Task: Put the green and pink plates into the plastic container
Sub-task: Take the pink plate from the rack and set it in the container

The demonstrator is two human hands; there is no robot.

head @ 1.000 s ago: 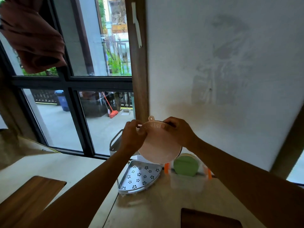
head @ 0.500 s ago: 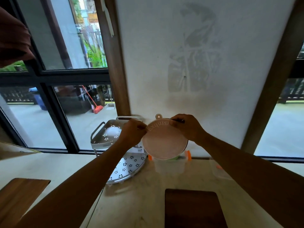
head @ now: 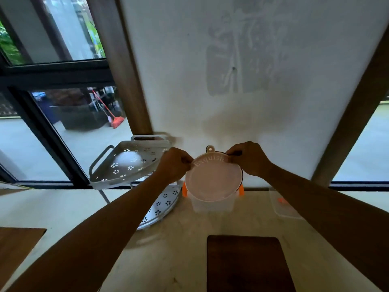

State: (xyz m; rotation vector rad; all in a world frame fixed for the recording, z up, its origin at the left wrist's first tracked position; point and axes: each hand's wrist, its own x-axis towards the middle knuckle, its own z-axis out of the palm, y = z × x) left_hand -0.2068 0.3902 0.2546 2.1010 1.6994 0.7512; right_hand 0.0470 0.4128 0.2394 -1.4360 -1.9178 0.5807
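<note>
Pink plate (head: 213,182) pinched at its top rim by left hand (head: 173,165) and right hand (head: 249,158), held on edge directly above the container (head: 212,204), so drop straight down.

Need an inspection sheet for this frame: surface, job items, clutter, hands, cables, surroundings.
Surface: pale marble-look counter, dimly lit.
Job's things: pink plate held upright by its top edge, its lower edge at the mouth of the clear plastic container with orange clips. Green plate: not visible now, possibly hidden behind the pink one.
Clutter: two-tier perforated white corner rack left of the container; dark board in front; wooden board far left; clear lid to the right.
Hands: left hand and right hand each pinch the plate's upper rim.
Cables: nothing seen.
Surroundings: white wall panel behind; windows on both sides, yard outside.
</note>
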